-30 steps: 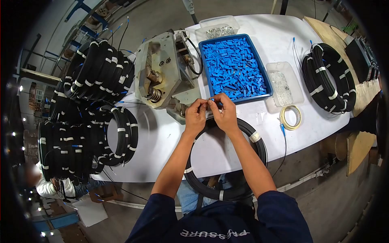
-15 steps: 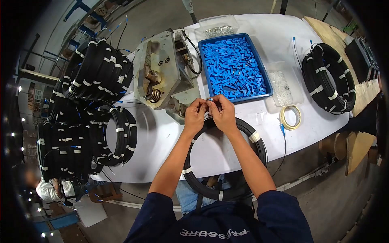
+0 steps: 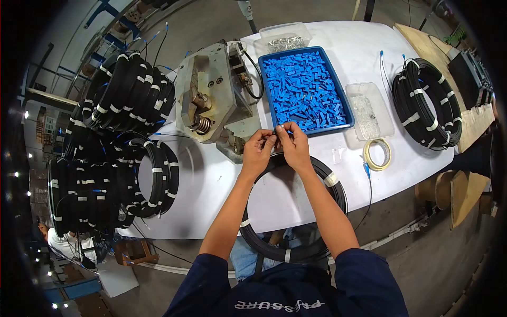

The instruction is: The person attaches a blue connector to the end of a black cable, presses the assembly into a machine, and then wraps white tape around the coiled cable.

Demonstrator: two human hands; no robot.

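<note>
Both my hands meet above the far rim of a black cable coil [image 3: 248,203], which is bound with white tape and hangs over the table's near edge. My left hand [image 3: 257,152] is closed in a pinch, its thumb and fingertips together. Facing it, my right hand [image 3: 296,149] pinches too, index finger and thumb close to the left fingertips. Whatever small piece lies between them is mostly hidden by the fingers. Just beyond stands a blue tray [image 3: 349,117] heaped with small blue connector parts [image 3: 303,90]. A metal press-like machine [image 3: 211,95] is at my left hand's side.
Taped black cable coils [image 3: 129,90] are stacked at left; another coil [image 3: 428,103] lies at right. Two clear boxes, one with metal bits [image 3: 285,42] and one with clear pieces [image 3: 364,113], flank the tray. A tape roll [image 3: 377,154] lies near a blue-tipped cable [image 3: 367,170].
My fingers have shifted slightly, the right index finger now higher. A small bluish bit seen at the fingertips earlier is now hidden. The view has moved slightly.
</note>
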